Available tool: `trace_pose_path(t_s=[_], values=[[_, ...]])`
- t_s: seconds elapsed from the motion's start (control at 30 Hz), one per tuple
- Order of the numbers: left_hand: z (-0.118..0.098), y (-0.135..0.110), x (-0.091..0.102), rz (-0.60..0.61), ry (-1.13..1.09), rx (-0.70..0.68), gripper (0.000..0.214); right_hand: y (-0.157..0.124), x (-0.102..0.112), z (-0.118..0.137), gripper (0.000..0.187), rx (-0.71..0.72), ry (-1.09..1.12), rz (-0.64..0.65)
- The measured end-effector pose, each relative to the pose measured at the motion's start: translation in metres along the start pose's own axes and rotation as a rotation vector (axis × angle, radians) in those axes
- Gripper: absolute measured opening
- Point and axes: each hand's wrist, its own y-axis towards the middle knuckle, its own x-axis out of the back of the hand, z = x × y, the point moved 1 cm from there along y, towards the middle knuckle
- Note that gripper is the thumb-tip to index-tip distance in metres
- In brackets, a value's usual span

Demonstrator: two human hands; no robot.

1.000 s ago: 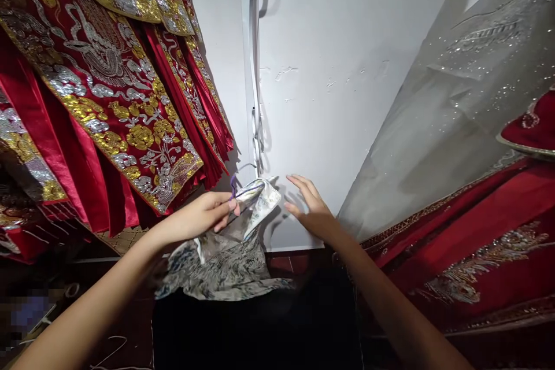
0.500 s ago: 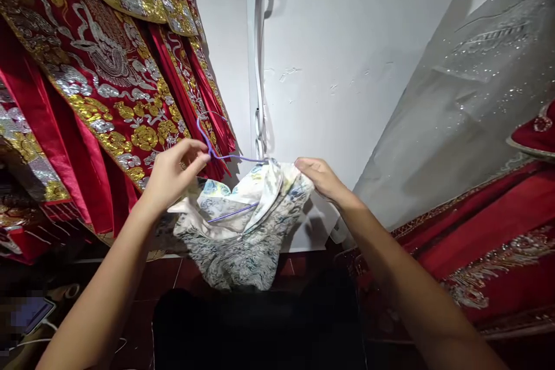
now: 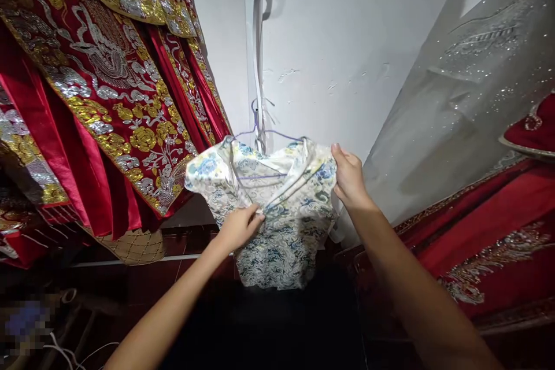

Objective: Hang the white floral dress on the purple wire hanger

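A floral patterned garment with a V neckline and short sleeves hangs spread on a thin purple hanger in front of me. The hanger's hook stands up above the collar, and its lower bar shows inside the neck opening. My right hand pinches the edge of the garment's sleeve on the right. At the bottom of the neckline, my left hand has thumb and fingers closed on the cloth.
Red costumes with gold and silver embroidery hang on the left. To the right are a sparkling grey-white sheer fabric and a red beaded garment. A white strap runs down the white wall. Cables lie at lower left.
My left hand has let go of the hanger and moved down to the neckline. The hanger now sits in both shoulders, its hook upright, and the garment is spread wider. My right hand shifted right.
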Motion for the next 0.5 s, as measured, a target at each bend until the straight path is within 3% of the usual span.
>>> trace_pose_path(t_s=[0.1,0.2,0.3,0.4,0.43,0.47,0.5], values=[[0.006,-0.011,-0.023,-0.025,-0.082,0.021,0.032,-0.018,0.017,-0.011,0.042,-0.047,-0.007,0.013],[0.008,-0.024,-0.035,-0.097,-0.183,0.053,0.033,-0.024,0.021,-0.019,0.04,-0.075,-0.033,-0.004],[0.009,-0.033,-0.045,-0.197,-0.317,0.077,0.029,-0.036,0.02,-0.026,0.037,-0.003,-0.099,-0.124],[0.01,-0.035,-0.057,-0.286,-0.423,0.095,0.027,-0.081,0.017,-0.04,0.037,0.114,-0.233,-0.388],[0.009,-0.034,-0.06,-0.303,-0.448,0.101,0.027,-0.103,0.014,-0.049,0.034,0.092,-0.273,-0.452],[0.008,-0.033,-0.063,-0.313,-0.465,0.107,0.027,-0.127,0.009,-0.058,0.028,0.035,-0.292,-0.432],[0.007,-0.032,-0.065,-0.316,-0.475,0.114,0.027,-0.149,0.001,-0.068,0.026,-0.036,-0.272,-0.291]])
